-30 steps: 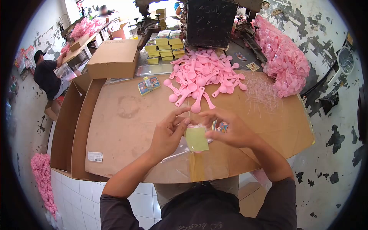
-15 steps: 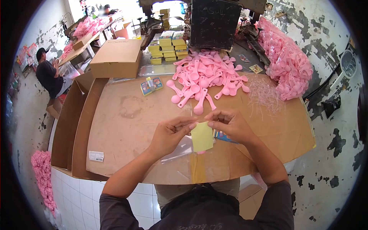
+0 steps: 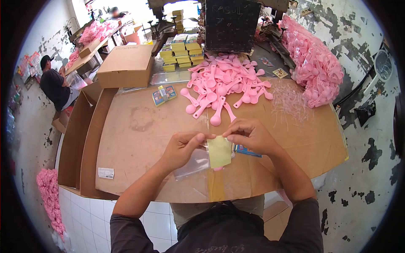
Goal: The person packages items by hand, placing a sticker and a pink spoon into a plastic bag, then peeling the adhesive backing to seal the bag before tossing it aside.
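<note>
A pale yellow card [image 3: 219,152] is upright in front of me, with clear plastic showing at its edges like a small bag around it. At its top left corner, my left hand [image 3: 183,147] pinches the plastic with the fingertips. My right hand [image 3: 253,137] grips the top right corner between thumb and fingers. The tip of a pink scoop [image 3: 218,169] peeks out below the card. Flat clear plastic bags [image 3: 192,165] lie by my left hand. Blue printed cards [image 3: 248,151] are partly hidden under my right hand.
A heap of pink scoops [image 3: 223,82] lies ahead, with a banded card bundle [image 3: 164,96] to its left. Card stacks [image 3: 180,46], a closed carton [image 3: 126,63] and bagged scoops [image 3: 314,67] stand behind. An open box [image 3: 80,139] borders the left; a person [image 3: 55,82] sits beyond.
My left thumb has lifted and shifted left from the card's top corner. The card has moved slightly left and tilted a little. My right hand keeps its pinch.
</note>
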Tool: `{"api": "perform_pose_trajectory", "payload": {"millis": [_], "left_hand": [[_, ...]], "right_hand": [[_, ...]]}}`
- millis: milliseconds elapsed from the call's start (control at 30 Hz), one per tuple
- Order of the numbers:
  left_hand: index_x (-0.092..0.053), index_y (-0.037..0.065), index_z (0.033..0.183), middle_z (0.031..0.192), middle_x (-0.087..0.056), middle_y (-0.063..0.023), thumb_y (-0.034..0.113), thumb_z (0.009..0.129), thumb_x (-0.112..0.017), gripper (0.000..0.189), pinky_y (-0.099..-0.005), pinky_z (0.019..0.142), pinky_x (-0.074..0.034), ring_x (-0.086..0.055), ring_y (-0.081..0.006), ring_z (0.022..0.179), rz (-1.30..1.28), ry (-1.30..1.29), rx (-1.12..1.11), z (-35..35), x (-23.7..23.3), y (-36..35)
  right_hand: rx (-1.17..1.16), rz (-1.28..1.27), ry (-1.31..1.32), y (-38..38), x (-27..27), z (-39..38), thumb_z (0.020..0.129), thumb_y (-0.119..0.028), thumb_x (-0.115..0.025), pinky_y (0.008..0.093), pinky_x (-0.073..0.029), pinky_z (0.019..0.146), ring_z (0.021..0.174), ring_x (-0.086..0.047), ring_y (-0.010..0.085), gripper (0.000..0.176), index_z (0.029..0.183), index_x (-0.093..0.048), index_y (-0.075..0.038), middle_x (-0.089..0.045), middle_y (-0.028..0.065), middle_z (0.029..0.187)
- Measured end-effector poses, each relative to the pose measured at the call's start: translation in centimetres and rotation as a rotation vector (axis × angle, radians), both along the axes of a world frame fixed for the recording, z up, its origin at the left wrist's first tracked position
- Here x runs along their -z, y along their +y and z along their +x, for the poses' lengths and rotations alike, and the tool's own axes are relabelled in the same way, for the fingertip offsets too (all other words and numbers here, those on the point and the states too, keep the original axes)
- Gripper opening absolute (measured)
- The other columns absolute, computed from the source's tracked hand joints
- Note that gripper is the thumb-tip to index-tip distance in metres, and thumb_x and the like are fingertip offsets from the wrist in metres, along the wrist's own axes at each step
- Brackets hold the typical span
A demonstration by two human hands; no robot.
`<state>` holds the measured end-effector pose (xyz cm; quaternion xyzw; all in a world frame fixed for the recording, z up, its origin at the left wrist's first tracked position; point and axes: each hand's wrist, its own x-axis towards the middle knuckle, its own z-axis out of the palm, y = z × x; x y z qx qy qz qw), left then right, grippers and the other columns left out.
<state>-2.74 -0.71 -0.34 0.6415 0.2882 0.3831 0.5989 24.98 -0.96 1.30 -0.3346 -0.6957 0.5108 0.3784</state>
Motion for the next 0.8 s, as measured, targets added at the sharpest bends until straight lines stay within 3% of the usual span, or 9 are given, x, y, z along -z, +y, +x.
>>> {"api": "perform_pose_trajectory", "payload": {"millis": [100, 233, 333, 400, 500, 633, 700, 733, 800], "left_hand": [[-0.072, -0.001, 0.124, 0.115, -0.075, -0.0094, 0.011, 0.101, -0.068, 0.026, -0.0291, 0.086, -0.059, -0.069, -0.0122, 0.101, -0.046, 0.161, -0.043, 0.6, -0.7, -0.3], [-0.070, -0.001, 0.127, 0.114, -0.074, -0.0079, 0.009, 0.102, -0.065, 0.027, -0.0305, 0.088, -0.059, -0.069, -0.0123, 0.101, -0.060, 0.093, -0.032, 0.6, 0.1, 0.2], [-0.069, -0.001, 0.128, 0.114, -0.074, -0.0082, 0.009, 0.103, -0.064, 0.028, -0.0309, 0.089, -0.059, -0.069, -0.0131, 0.102, -0.031, 0.090, -0.078, 0.5, 0.2, 0.3], [-0.067, -0.001, 0.130, 0.113, -0.074, -0.0082, 0.008, 0.103, -0.063, 0.028, -0.0310, 0.089, -0.060, -0.070, -0.0140, 0.102, -0.018, 0.067, -0.102, 0.4, -0.2, 0.4], [-0.066, -0.002, 0.129, 0.106, -0.074, -0.0060, 0.009, 0.103, -0.064, 0.029, -0.0270, 0.087, -0.057, -0.070, -0.0115, 0.097, -0.038, -0.219, -0.252, 1.8, -1.3, -0.5], [-0.066, -0.001, 0.125, 0.105, -0.074, -0.0072, 0.011, 0.101, -0.067, 0.027, -0.0297, 0.083, -0.060, -0.070, -0.0132, 0.097, -0.046, -0.035, -0.121, 0.3, -1.1, 0.1], [-0.067, 0.000, 0.124, 0.104, -0.073, -0.0069, 0.011, 0.100, -0.068, 0.027, -0.0311, 0.081, -0.061, -0.070, -0.0134, 0.097, -0.086, 0.117, -0.070, -2.0, -1.2, 1.5], [-0.069, 0.002, 0.119, 0.101, -0.072, -0.0057, 0.012, 0.100, -0.068, 0.022, -0.0325, 0.074, -0.061, -0.071, -0.0143, 0.093, -0.064, 0.061, -0.153, -3.2, -2.3, 1.8], [-0.068, 0.004, 0.117, 0.104, -0.072, -0.0055, 0.019, 0.103, -0.064, 0.021, -0.0322, 0.079, -0.060, -0.071, -0.0148, 0.097, 0.033, -0.242, -0.419, -6.9, -2.6, 3.4]], "right_hand": [[-0.017, 0.010, 0.020, 0.2, 0.4, 0.0, 0.096, -0.004, -0.069, 0.0266, -0.052, 0.080, 0.090, -0.065, 0.0106, 0.018, 0.113, -0.073, 0.002, -0.069, 0.0048, 0.101], [0.016, -0.072, 0.100, 0.4, 1.4, -0.3, 0.096, -0.003, -0.070, 0.0266, -0.053, 0.080, 0.091, -0.065, 0.0111, 0.031, 0.126, -0.066, 0.003, -0.069, 0.0062, 0.101], [-0.008, 0.008, 0.003, -0.1, 0.8, -0.6, 0.097, 0.002, -0.067, 0.0282, -0.053, 0.085, 0.098, -0.066, 0.0112, 0.039, 0.135, -0.057, 0.003, -0.068, 0.0063, 0.110], [-0.018, -0.009, -0.029, -0.3, 1.0, -0.7, 0.096, 0.001, -0.067, 0.0272, -0.053, 0.082, 0.094, -0.065, 0.0104, 0.040, 0.135, -0.057, 0.003, -0.068, 0.0055, 0.107], [-0.019, -0.048, -0.021, -0.2, 0.5, -1.0, 0.095, 0.000, -0.069, 0.0258, -0.053, 0.080, 0.093, -0.065, 0.0102, 0.041, 0.134, -0.057, 0.004, -0.068, 0.0055, 0.105], [-0.006, -0.054, 0.110, 0.1, -1.1, -1.4, 0.095, -0.005, -0.070, 0.0282, -0.054, 0.081, 0.094, -0.067, 0.0109, 0.041, 0.133, -0.058, 0.002, -0.070, 0.0050, 0.104], [0.072, 0.139, -0.092, 0.6, -2.1, -0.4, 0.095, -0.010, -0.071, 0.0311, -0.054, 0.084, 0.095, -0.068, 0.0131, 0.040, 0.132, -0.060, 0.001, -0.071, 0.0053, 0.105], [0.111, 0.234, -0.193, 0.7, -2.4, 0.4, 0.095, -0.012, -0.071, 0.0325, -0.054, 0.085, 0.095, -0.069, 0.0143, 0.039, 0.132, -0.061, 0.000, -0.072, 0.0054, 0.105], [0.170, 0.267, -0.387, 0.9, -2.6, 2.6, 0.095, -0.016, -0.072, 0.0346, -0.054, 0.088, 0.098, -0.069, 0.0171, 0.040, 0.130, -0.063, -0.002, -0.071, 0.0078, 0.110]]}}
